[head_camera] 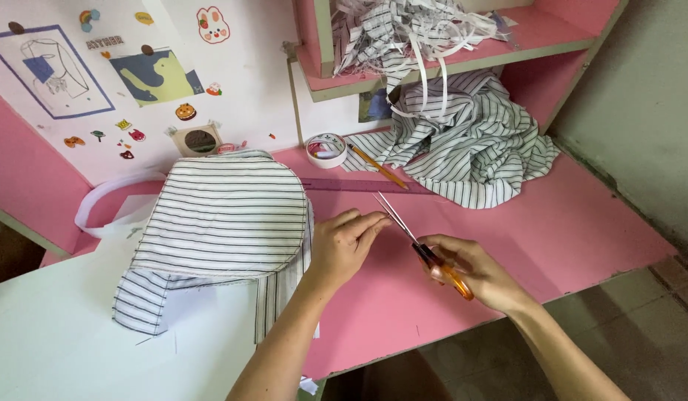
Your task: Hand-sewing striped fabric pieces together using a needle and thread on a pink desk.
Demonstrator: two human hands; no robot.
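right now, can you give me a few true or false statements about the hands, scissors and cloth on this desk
1. The right hand holds scissors with orange handles. True.
2. The scissors are shut. False: the blades are slightly apart.
3. The left hand rests at the edge of the striped cloth. True.
4. The tape roll lies on the upper shelf. False: it sits on the pink desk.
5. A pencil lies near the tape roll. True.
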